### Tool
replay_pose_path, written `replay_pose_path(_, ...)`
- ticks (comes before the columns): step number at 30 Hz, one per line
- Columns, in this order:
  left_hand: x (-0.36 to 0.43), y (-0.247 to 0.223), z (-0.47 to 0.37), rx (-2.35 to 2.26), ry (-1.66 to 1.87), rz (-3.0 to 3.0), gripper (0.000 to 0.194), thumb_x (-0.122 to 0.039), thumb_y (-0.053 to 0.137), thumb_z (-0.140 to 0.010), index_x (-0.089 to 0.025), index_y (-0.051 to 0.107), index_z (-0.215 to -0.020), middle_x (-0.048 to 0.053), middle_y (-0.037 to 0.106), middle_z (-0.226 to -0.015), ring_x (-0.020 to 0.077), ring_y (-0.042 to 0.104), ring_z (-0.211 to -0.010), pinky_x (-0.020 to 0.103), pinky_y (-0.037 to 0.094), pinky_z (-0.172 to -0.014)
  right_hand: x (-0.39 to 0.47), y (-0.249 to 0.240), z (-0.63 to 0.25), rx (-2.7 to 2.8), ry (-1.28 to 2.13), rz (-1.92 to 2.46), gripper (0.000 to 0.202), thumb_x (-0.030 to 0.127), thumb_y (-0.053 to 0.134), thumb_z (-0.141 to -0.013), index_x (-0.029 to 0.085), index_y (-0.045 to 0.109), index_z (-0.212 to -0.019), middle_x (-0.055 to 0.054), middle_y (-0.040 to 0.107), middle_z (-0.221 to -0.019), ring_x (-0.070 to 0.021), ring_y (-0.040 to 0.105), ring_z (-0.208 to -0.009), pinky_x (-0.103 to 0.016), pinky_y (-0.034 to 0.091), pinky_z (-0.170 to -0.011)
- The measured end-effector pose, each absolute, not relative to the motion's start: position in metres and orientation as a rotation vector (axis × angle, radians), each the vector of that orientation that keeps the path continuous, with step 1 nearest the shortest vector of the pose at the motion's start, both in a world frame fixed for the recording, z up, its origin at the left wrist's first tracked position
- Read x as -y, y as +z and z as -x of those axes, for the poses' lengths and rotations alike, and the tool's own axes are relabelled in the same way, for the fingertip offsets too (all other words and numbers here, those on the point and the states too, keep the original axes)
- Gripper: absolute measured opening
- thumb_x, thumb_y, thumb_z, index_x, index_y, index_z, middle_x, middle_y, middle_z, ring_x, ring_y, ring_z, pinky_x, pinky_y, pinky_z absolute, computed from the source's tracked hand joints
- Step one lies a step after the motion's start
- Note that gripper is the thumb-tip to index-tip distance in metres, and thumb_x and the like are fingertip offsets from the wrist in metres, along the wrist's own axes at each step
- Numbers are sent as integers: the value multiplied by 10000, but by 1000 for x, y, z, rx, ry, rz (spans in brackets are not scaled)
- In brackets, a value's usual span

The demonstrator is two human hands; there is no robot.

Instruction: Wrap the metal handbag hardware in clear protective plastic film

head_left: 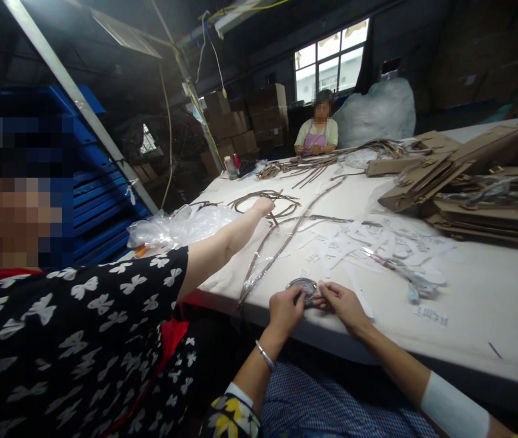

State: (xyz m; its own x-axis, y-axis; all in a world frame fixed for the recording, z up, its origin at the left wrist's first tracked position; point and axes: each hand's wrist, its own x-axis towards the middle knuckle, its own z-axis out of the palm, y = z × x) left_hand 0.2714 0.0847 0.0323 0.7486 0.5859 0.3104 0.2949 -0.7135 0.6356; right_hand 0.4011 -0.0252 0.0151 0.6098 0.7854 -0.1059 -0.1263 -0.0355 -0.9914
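At the table's near edge, a strap wound into a small coil [302, 283], with a glossy clear-plastic look, is held between my two hands. My left hand [285, 311], with a silver bangle on the wrist, grips its lower left part between thumb and fingers. Thumb and fingertips of my right hand [345, 305] are pinched together at the coil's right edge; what exactly lies between them is small and blurred. Long brown straps [281, 248] lie just beyond, partly in plastic. To the right are white paper tags [338, 246] and scissors [380, 258].
A co-worker's arm [227, 246] reaches across from the left onto looped straps [241, 196]. Plastic bags [177, 228] lie beside that arm. Brown bags [464, 176] are stacked at the right. Another person [317, 131] sits at the far side behind more straps [304, 163].
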Motion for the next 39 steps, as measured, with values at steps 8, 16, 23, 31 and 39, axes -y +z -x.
replay_pose_path(8, -89, 23, -274, -659, 721, -2188, 227, -284, 579, -863, -253, 687, -1060, 28, 758, -991, 192, 710, -943, 272, 541, -827, 21, 24, -394, 772, 808, 1565, 354, 536, 659, -741, 187, 671, -800, 7, 682, -599, -131, 565, -473, -237, 395, -485)
replay_pose_path(16, -88, 22, -271, -605, 761, -2127, 188, -236, 566, -863, -234, 691, -1004, 17, 753, -964, 178, 706, -915, 266, 533, -828, 14, 26, -401, 778, 860, 1657, 348, 507, 622, -751, 178, 615, -639, 28, 581, -412, -92, 427, -346, -213, 279, -403)
replay_pose_path(23, -90, 36, -271, -636, 698, -2081, 282, -295, 435, -933, -228, 709, -927, 10, 754, -901, 177, 697, -861, 258, 511, -791, 14, 21, -397, 882, 762, 1637, 306, 493, 561, -827, 189, 597, -830, 0, 668, -570, -126, 558, -452, -218, 354, -444)
replay_pose_path(31, -112, 21, -282, -641, 507, -1983, 351, -370, 547, -832, -216, 655, -1129, 52, 749, -1038, 253, 691, -1006, 337, 530, -861, 3, 15, -401, 1099, 408, 1855, 135, 241, 556, -830, 224, 522, -960, 37, 698, -615, -156, 643, -507, -222, 445, -521)
replay_pose_path(39, -121, 18, -285, -605, 545, -1779, 427, -432, 678, -714, -183, 711, -1059, 84, 737, -1078, 294, 677, -1041, 381, 528, -932, -1, 24, -403, 1587, 41, 1893, 193, 258, 520, -890, 255, 645, -1036, -36, 685, -1058, -218, 601, -974, -296, 430, -807)
